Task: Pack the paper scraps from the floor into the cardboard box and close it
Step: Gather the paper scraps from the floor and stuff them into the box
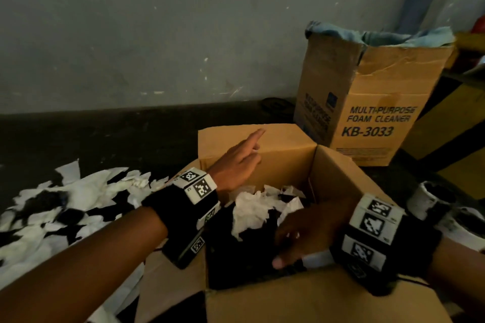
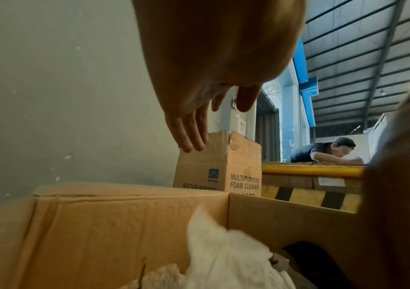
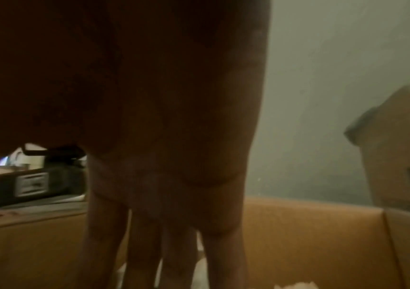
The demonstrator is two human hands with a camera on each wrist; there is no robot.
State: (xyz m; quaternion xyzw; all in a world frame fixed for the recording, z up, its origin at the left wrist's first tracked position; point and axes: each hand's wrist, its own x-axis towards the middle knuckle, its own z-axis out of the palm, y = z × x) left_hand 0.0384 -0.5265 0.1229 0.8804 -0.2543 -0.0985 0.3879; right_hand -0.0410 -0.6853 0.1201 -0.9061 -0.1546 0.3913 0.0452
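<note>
An open cardboard box (image 1: 338, 173) stands on the dark floor with white paper scraps (image 1: 257, 207) crumpled inside. My left hand (image 1: 241, 160) reaches across the box's left side, fingers straight, holding nothing, in front of the raised far flap (image 1: 278, 144). In the left wrist view the left hand (image 2: 198, 117) hangs above the box wall (image 2: 112, 224) and a scrap (image 2: 218, 254). My right hand (image 1: 301, 238) is down inside the box at its near right. Its fingers (image 3: 164, 244) point straight down, holding nothing I can see. More scraps (image 1: 65, 207) litter the floor at left.
A tall "Multi-Purpose Foam Cleaner" carton (image 1: 375, 102) stands behind the box against the grey wall. White paint-stained tubs (image 1: 433, 199) sit at the right. A yellow-and-black barrier (image 2: 310, 193) lies beyond, with a person (image 2: 322, 150) leaning over it.
</note>
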